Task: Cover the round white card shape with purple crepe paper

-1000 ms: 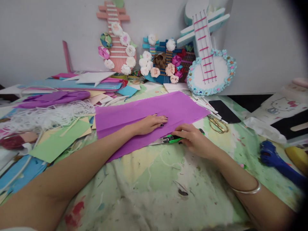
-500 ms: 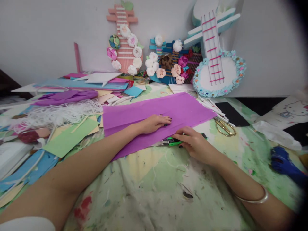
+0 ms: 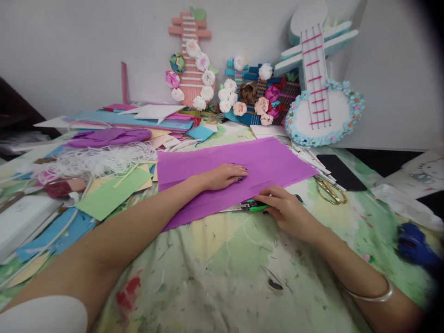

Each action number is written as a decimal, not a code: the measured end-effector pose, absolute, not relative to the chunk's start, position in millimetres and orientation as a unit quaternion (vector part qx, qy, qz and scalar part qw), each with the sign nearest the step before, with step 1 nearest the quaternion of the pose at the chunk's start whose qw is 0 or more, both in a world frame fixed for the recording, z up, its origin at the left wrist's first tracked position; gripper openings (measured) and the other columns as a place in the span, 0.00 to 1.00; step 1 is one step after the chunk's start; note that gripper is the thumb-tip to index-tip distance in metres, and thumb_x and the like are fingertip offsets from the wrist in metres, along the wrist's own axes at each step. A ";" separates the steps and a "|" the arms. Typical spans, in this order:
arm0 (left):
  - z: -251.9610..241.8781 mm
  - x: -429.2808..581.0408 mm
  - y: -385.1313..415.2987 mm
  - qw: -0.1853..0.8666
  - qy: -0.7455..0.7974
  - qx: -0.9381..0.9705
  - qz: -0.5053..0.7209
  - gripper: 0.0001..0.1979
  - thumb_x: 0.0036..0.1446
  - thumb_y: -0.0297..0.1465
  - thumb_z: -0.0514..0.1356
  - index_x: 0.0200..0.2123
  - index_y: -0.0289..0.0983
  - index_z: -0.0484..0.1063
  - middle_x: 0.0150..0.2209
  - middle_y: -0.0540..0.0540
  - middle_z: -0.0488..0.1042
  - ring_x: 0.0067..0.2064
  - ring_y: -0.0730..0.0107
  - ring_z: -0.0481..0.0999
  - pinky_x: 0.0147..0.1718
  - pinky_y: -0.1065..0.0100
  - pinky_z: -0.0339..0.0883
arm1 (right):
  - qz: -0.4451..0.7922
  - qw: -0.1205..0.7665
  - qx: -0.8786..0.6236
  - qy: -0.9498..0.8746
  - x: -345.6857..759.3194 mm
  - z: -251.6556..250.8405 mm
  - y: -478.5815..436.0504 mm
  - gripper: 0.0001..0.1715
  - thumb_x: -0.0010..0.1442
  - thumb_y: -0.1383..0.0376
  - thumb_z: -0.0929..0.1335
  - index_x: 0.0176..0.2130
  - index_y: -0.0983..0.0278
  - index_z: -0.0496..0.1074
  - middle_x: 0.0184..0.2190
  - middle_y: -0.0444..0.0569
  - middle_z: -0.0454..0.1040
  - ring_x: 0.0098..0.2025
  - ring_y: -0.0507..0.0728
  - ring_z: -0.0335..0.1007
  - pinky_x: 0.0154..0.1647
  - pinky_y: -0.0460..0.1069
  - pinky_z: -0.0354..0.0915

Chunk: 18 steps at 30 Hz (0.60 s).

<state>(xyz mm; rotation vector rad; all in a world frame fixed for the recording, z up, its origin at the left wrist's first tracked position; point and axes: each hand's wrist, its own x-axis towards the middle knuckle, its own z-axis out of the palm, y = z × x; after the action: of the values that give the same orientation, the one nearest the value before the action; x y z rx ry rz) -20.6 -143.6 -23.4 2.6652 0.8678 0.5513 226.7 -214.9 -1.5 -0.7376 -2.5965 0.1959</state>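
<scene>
A sheet of purple paper (image 3: 222,157) lies across the middle of the table, creased along its left part. My left hand (image 3: 225,176) rests flat on top of it, fingers stretched to the right. At the sheet's near edge, my right hand (image 3: 286,206) grips a green and black utility knife (image 3: 255,206). Its long blade points left, and part of it lies at or under the paper's edge. Gold-handled scissors (image 3: 331,190) lie to the right of the sheet.
Paper-flower-decorated model instruments, one of them white and blue (image 3: 324,111), lean on the wall. White string (image 3: 100,162), green paper (image 3: 114,192) and scraps crowd the left. A black phone (image 3: 342,172) and a blue tool (image 3: 416,243) lie right. A stained cloth (image 3: 222,286) covers the table.
The whole view has shifted a little, so the things appear farther right. Both hands keep nearly the same places on the paper and knife.
</scene>
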 end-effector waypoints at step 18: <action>-19.7 -21.4 -149.2 0.139 0.325 0.923 0.150 0.23 0.62 0.40 0.52 0.57 0.36 0.64 0.60 0.41 0.63 0.64 0.63 0.56 0.62 0.58 0.44 | 0.101 0.193 -0.254 -0.942 211.1 1.0 -221.5 0.24 0.54 0.78 0.61 0.48 0.65 0.71 0.41 0.56 0.71 0.43 0.60 0.68 0.41 0.55 0.68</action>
<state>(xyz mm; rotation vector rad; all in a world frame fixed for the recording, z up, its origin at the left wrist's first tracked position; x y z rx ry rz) -21.4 -149.2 -19.7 2.6689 0.9390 0.4349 211.1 -221.5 1.0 -0.7126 -2.6449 0.2825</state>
